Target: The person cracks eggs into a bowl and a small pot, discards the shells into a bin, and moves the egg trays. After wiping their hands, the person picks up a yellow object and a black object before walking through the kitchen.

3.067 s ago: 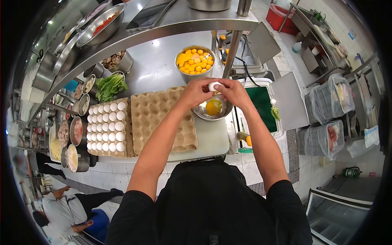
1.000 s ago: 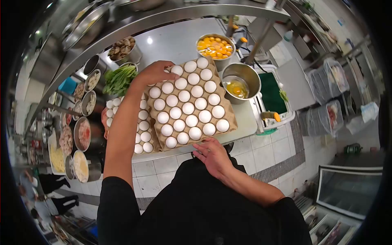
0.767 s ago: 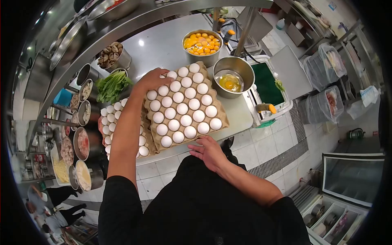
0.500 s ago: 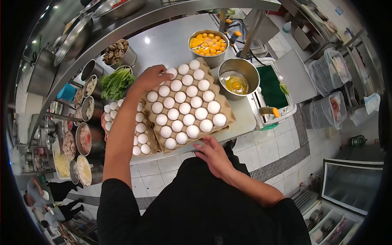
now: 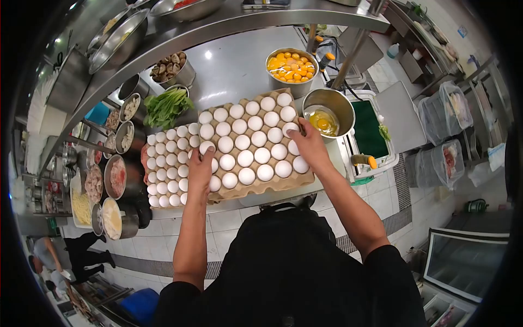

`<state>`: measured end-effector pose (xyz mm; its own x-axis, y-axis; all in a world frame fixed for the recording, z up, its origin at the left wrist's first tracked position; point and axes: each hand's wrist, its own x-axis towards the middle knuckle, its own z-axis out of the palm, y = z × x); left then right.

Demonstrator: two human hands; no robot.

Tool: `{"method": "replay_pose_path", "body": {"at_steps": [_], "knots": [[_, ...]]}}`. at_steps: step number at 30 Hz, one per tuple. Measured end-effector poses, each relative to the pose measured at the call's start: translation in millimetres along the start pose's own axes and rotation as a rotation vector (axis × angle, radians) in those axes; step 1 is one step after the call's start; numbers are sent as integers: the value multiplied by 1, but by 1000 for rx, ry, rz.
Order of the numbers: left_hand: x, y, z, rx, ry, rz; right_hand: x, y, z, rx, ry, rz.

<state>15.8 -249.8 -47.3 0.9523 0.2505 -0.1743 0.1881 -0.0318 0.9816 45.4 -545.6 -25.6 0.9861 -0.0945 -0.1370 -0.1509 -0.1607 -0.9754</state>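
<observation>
A cardboard egg tray full of white eggs lies squarely on the counter in front of me. My left hand grips its left side, the thumb over the edge beside an egg. On the opposite side my right hand holds the right edge, with its thumb by an egg; the fingers of both hands are partly hidden. A second egg tray of white eggs adjoins on the left. Behind my right hand stands a steel pot with cracked egg in it. Farther back is a steel bowl full of yolks.
Leafy greens and a pot of mushrooms stand behind the trays. Several food containers, one with minced meat, line the left. A steel shelf crosses above the counter. An orange-and-black handle lies at right.
The egg tray has turned to lie straighter before me. My left hand has moved from its far corner to its left side. My right hand has gone from the front edge to the right side.
</observation>
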Motion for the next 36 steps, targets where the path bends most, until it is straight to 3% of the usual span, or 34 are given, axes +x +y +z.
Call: {"method": "replay_pose_path", "body": {"at_steps": [3,5,9,11,13,17,22,24,26,27,28,29,31,33,36], "knots": [[-8,1,-1,100,-29,-82,5,21,-13,-119,-50,3],[-9,-3,1,208,-51,-142,-22,12,-24,-415,-28,-66],[-13,-32,19,107,6,-107,-36,85,-19,-217,13,14],[-19,-30,30,127,35,-68,-46,81,-7,-113,11,-10],[-27,-30,34,180,38,-53,-53,65,-5,-85,6,167],[-33,-50,41,230,90,-21,-47,91,-15,9,-13,29],[-37,-25,46,614,285,280,-51,82,-35,-66,-16,136],[-28,-7,52,692,323,350,-68,43,-50,-733,-120,-268],[-4,13,77,449,-2,484,-67,38,-55,-828,-228,-318],[16,6,100,430,-38,616,-60,34,-58,-921,-332,-383],[28,18,120,520,-146,614,-55,35,-58,-921,-305,-566],[45,26,141,584,-200,697,-48,42,-60,-927,-298,-576],[79,29,169,648,-252,791,-36,56,-66,-996,-464,-749],[105,26,195,904,-448,680,-31,46,-73,-1009,-513,-744],[117,40,208,998,-511,638,-28,16,-90,-554,-425,-553]]}}
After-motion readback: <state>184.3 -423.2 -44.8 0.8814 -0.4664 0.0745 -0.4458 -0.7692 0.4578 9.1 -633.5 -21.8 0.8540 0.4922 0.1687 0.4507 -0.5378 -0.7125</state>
